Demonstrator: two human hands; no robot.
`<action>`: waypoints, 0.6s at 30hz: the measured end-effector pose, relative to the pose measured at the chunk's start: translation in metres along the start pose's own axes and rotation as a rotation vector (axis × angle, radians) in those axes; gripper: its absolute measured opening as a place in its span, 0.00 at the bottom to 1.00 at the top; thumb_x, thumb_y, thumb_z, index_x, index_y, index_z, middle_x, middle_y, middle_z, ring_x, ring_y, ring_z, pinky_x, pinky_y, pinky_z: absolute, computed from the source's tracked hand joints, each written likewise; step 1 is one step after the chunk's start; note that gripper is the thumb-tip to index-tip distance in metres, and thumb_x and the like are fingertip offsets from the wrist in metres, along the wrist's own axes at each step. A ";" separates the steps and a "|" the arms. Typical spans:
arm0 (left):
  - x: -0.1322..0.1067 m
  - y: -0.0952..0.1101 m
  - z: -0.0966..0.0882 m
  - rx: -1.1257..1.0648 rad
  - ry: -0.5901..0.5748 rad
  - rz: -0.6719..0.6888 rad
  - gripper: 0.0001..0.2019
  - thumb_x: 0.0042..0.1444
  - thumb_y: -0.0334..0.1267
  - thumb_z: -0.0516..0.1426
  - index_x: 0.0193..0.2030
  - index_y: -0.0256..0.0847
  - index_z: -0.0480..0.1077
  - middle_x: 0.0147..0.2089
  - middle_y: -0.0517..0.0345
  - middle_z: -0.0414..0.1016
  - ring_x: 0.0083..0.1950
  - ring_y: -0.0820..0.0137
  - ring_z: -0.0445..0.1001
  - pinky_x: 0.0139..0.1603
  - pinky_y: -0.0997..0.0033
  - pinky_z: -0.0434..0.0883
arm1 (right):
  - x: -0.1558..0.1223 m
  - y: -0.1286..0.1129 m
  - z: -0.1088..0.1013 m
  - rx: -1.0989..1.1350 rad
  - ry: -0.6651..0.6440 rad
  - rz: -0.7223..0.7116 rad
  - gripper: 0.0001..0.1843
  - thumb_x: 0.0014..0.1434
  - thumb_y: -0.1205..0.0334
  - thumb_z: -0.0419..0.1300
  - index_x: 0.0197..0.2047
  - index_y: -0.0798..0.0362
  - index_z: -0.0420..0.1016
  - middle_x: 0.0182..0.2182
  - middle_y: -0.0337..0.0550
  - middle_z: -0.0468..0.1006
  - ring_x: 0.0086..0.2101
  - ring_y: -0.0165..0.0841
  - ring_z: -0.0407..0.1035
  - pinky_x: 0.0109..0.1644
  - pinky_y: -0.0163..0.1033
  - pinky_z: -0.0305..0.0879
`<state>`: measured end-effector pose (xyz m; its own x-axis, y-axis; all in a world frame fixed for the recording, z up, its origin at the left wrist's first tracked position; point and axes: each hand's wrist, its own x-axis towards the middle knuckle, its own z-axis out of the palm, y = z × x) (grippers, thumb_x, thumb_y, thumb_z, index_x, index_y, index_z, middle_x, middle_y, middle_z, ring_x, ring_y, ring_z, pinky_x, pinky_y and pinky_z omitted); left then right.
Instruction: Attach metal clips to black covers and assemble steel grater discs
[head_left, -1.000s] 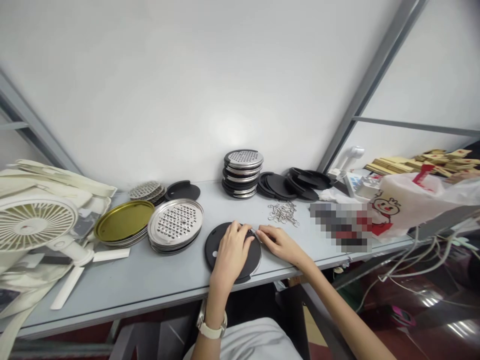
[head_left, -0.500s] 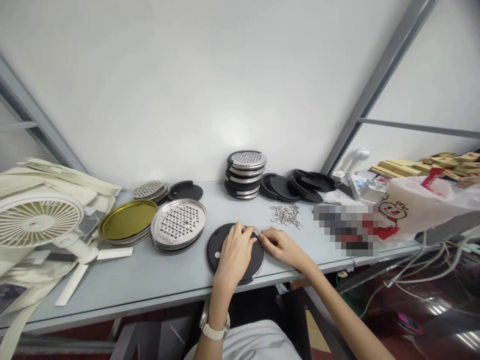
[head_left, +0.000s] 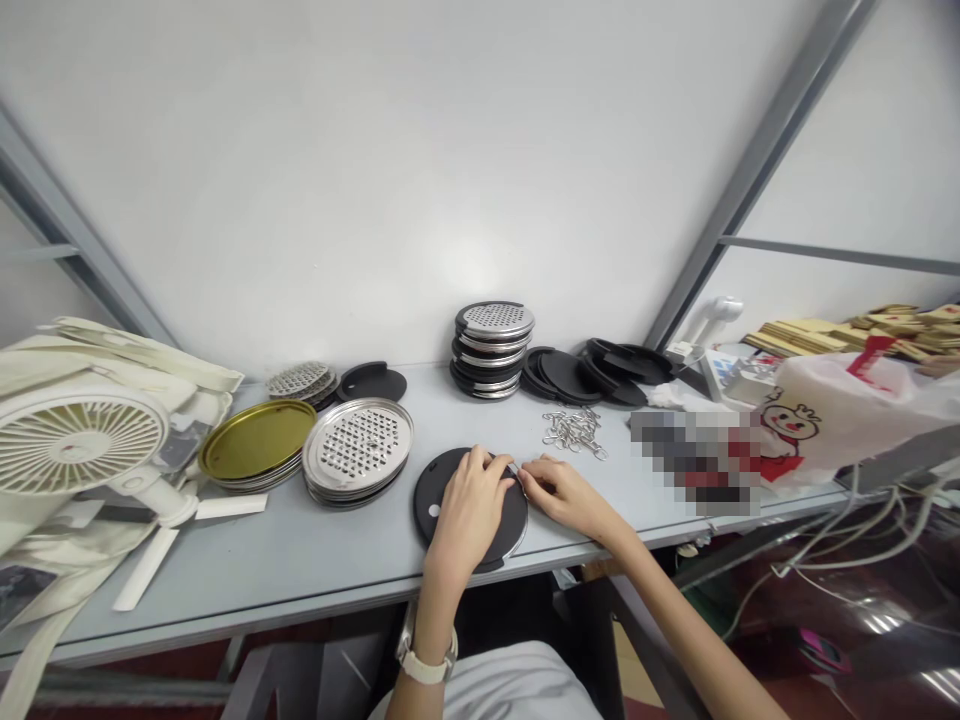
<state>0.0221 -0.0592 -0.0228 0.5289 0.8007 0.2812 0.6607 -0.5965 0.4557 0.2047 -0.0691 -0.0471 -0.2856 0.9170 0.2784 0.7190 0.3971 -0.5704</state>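
Observation:
A round black plastic disc [head_left: 433, 490] with a thin metal rim showing at its lower right lies near the table's front edge. Across its top, my left hand [head_left: 474, 500] grips the disc, fingers curled toward its upper right edge. There, my right hand [head_left: 556, 490] is closed in a pinch on a small metal clip, mostly hidden by the fingertips. The two hands' fingertips almost meet. Beyond the right hand lies a loose heap of wire clips [head_left: 574, 430].
Left are a stack of round grater plates [head_left: 358, 445], gold-coloured discs [head_left: 259, 440] and a white fan [head_left: 79, 445]. Behind stand stacked graters in black holders [head_left: 491, 350] and several black discs [head_left: 566, 375]. A white plastic bag [head_left: 832, 420] sits on the right.
Both hands stay at the disc with almost the same grip. The whole view has shifted very slightly.

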 end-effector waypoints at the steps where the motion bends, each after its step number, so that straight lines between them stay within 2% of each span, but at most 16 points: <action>1: 0.000 0.000 0.000 -0.003 -0.001 0.000 0.12 0.66 0.37 0.48 0.54 0.47 0.65 0.47 0.54 0.64 0.49 0.64 0.67 0.47 0.65 0.68 | 0.000 0.000 0.000 0.004 -0.005 -0.001 0.19 0.67 0.60 0.46 0.23 0.53 0.59 0.19 0.33 0.62 0.23 0.28 0.56 0.41 0.38 0.59; 7: 0.000 0.000 0.000 0.005 0.002 0.009 0.12 0.66 0.36 0.47 0.53 0.46 0.66 0.47 0.54 0.64 0.50 0.64 0.66 0.47 0.65 0.68 | 0.000 0.000 -0.001 0.018 -0.017 -0.008 0.20 0.67 0.60 0.46 0.23 0.53 0.60 0.18 0.31 0.61 0.21 0.26 0.54 0.44 0.39 0.59; 18: 0.000 0.002 -0.003 0.006 0.006 -0.007 0.09 0.65 0.36 0.49 0.50 0.46 0.65 0.45 0.55 0.64 0.49 0.64 0.67 0.46 0.66 0.68 | 0.000 0.001 0.001 -0.016 -0.020 -0.018 0.22 0.68 0.56 0.45 0.24 0.53 0.62 0.19 0.35 0.65 0.24 0.29 0.58 0.39 0.38 0.59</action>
<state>0.0223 -0.0601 -0.0195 0.5213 0.8049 0.2834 0.6671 -0.5915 0.4529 0.2051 -0.0685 -0.0482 -0.3108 0.9104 0.2733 0.7234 0.4130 -0.5533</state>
